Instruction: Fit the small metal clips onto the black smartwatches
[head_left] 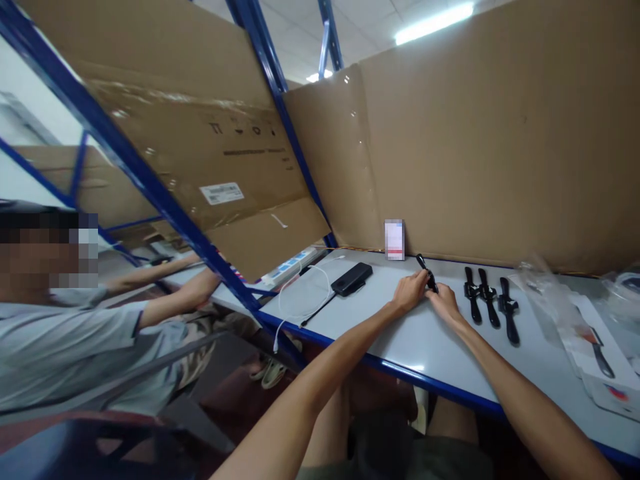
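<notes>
Closed around the middle of a slim, glossy black tool with long handles (430,279), the person's left hand (411,291) holds it in the head view, while the right hand (445,303) seems to pinch its near end, though fingers partly hide the contact. The tool is tilted over the white tabletop with a blue edge (400,340), between the 2 hands. Near the right hand lie 3 similar black two-handled tools (488,298), side by side. Further right are crumpled clear plastic packaging (550,293) and a dark-handled implement (603,357) on a white card. Beyond the left hand, 1 lit phone (395,239) leans against a tall brown cardboard panel (475,153); a black rectangular device (353,279) lies left of it.
</notes>
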Tool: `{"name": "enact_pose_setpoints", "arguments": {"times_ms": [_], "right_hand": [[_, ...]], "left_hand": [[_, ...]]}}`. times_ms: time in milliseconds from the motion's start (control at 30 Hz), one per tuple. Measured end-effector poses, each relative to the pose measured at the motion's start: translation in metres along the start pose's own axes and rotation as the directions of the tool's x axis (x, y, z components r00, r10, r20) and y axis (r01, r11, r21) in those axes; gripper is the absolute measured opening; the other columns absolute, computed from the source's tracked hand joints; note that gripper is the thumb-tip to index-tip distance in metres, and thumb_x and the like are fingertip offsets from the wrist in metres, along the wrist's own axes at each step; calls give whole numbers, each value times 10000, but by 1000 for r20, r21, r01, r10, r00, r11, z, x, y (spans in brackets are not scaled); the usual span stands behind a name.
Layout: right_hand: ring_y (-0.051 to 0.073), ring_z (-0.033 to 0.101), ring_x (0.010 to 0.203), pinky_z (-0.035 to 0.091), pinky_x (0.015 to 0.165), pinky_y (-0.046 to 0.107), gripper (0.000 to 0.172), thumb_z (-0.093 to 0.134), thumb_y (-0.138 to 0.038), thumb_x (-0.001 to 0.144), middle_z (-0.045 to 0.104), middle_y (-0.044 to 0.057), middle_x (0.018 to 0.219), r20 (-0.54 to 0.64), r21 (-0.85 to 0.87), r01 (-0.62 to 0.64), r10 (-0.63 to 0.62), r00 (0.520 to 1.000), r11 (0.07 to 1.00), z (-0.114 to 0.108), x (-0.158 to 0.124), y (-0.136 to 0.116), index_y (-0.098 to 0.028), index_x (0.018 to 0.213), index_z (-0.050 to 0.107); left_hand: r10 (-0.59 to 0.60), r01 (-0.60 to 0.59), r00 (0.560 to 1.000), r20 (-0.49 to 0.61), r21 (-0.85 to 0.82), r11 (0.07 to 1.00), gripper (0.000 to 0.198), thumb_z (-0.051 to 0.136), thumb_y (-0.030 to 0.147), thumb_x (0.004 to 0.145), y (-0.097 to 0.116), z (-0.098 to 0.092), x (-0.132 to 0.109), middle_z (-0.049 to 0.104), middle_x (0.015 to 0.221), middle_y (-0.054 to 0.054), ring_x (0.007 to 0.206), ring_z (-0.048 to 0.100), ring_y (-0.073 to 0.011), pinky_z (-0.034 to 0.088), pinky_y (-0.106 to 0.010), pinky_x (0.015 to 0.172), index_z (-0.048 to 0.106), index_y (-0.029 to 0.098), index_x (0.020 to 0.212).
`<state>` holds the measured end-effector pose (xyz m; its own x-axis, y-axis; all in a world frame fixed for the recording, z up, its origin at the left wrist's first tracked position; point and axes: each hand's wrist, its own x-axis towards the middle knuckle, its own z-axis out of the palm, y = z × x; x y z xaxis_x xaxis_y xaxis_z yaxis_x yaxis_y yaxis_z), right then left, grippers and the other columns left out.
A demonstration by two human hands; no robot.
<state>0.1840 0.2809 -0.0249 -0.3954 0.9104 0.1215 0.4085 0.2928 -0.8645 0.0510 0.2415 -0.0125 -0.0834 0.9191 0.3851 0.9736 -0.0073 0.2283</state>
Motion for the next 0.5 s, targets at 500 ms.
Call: {"name": "enact_pose_setpoints", "arguments": {"times_ms": [500], "right_hand": [[260,654,819,371,650,293,140,606,-239,803,736,126,879,5,-16,-69,69,998,998,-4,-10,-15,-177,847,724]], "left_hand": [[19,-18,1000,-5,67,998,254,364,281,1054,-1,-1,2,722,947,-76,804,675,-236,385,-300,681,611,231,1089]]}}
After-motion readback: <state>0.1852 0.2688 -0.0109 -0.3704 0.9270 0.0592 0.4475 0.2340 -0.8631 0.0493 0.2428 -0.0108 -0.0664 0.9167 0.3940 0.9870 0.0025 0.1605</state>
